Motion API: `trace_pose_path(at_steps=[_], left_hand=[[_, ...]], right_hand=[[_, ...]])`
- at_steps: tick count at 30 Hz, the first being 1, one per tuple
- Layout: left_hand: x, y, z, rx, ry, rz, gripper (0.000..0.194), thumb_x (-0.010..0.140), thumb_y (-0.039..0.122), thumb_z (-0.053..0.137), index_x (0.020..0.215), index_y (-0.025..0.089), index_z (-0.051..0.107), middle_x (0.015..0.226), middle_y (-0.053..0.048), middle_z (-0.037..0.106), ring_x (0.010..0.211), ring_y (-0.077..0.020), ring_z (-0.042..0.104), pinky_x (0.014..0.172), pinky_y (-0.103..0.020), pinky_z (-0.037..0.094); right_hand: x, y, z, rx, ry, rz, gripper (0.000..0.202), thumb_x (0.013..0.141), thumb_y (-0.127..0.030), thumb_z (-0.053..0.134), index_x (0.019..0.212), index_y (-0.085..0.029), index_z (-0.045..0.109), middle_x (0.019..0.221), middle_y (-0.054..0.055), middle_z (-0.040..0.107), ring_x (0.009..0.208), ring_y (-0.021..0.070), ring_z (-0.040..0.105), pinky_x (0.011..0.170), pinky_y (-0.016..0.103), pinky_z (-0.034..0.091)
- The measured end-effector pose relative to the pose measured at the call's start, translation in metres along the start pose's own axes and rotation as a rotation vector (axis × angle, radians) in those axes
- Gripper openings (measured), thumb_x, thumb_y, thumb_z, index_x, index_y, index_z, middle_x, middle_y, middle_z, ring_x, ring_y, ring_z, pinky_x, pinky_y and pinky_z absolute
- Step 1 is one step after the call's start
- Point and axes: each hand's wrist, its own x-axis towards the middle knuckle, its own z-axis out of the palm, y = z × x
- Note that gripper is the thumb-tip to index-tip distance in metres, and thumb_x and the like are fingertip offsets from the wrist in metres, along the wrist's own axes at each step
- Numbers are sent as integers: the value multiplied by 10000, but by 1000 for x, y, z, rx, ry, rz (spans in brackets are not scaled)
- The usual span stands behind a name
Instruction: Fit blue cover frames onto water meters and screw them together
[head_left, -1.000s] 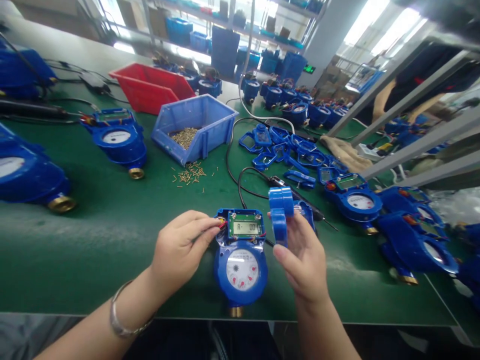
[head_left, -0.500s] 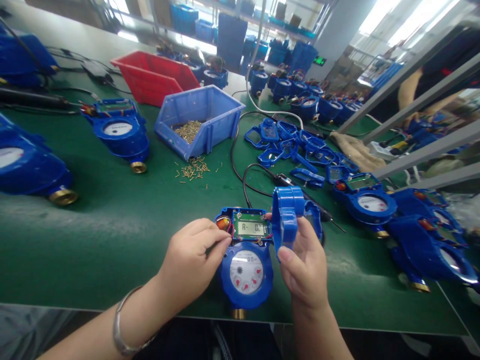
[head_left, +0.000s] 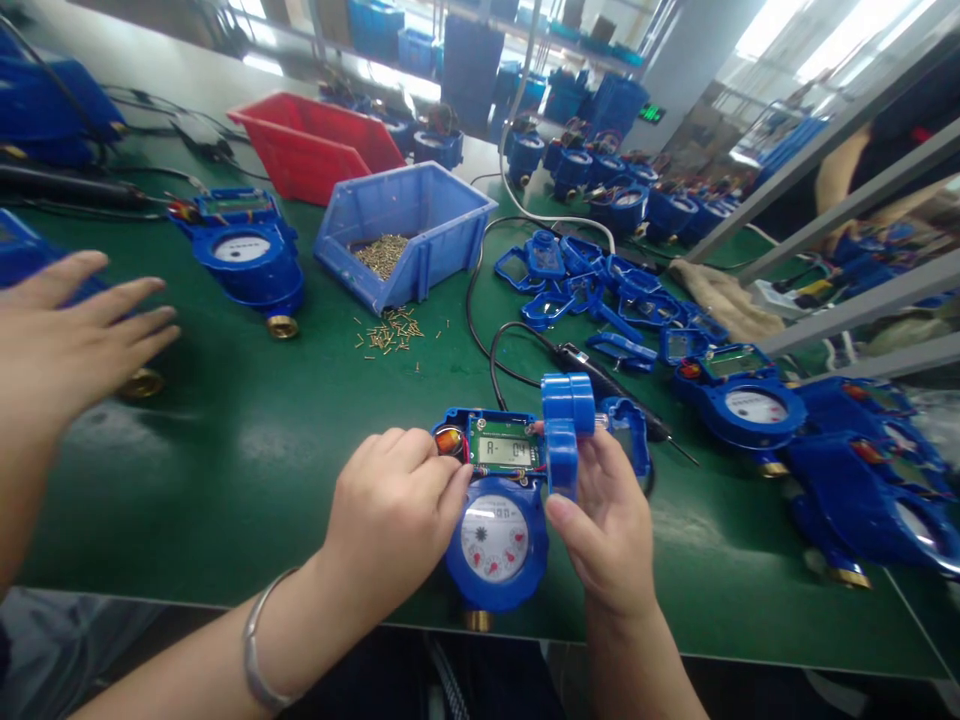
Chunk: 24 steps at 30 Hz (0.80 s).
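Observation:
A blue water meter (head_left: 534,560) lies in front of me at the table's near edge, dial up and brass end towards me. Its upper housing is uncovered, showing a circuit board with an LCD (head_left: 504,452) that reads "A- 04", and an orange part (head_left: 448,441) with wires. My left hand (head_left: 397,500) is closed at the left side of that housing, thumb and fingers pinched by the wires; what they hold is hidden. In my right hand (head_left: 609,525) a blue plastic cover (head_left: 562,435) stands on edge, just right of the board. Behind this hand lies another blue cover (head_left: 636,437).
Another person's spread hand (head_left: 82,345) reaches in at the left over a meter. Beyond my hands are a blue bin (head_left: 450,230) of screws, loose screws (head_left: 394,332), a red bin (head_left: 315,140), a corded screwdriver (head_left: 611,385) and piled covers (head_left: 577,275). More meters (head_left: 757,405) stand right.
The other person's hand has come in from the left. The LCD went from "A- 02" to "A- 04". My right hand has turned the cover slightly; my left hand stays at the housing.

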Motion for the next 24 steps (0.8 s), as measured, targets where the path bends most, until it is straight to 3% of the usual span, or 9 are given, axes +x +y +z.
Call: trace_pose_path(at_steps=[6,12,20,24], left_hand=[[1,-2,7,-108,27,-68,295,857,213,519,594,145,636,592,-48,570,604,-178,552,587,-312,441],[-2,-5,12,-256,94,-187,41,779,150,611,789,114,628,635,-9,609,581,-136,582,576,-258,468],[-8,-6,16,-234,161,-260,97,754,196,655,807,120,628,645,-8,641,546,-121,599,560,-237,496],[-7,-6,15,-227,116,-303,114,759,234,650,797,128,638,630,-8,646,527,-126,599,544,-244,500]], right_hand=[[0,1,-1,2,-7,2,509,723,-255,691,1194,-256,496,1239,77,562,1182,274,520,1017,487,420],[-1,2,-2,-18,2,15,527,714,-279,697,1194,-243,483,1248,89,557,1171,281,527,1016,490,417],[0,1,-1,-20,-3,12,520,710,-280,700,1185,-260,491,1209,75,577,1146,269,544,993,473,440],[0,1,-1,-15,-9,7,519,714,-264,694,1193,-262,492,1212,70,573,1144,262,544,1001,467,433]])
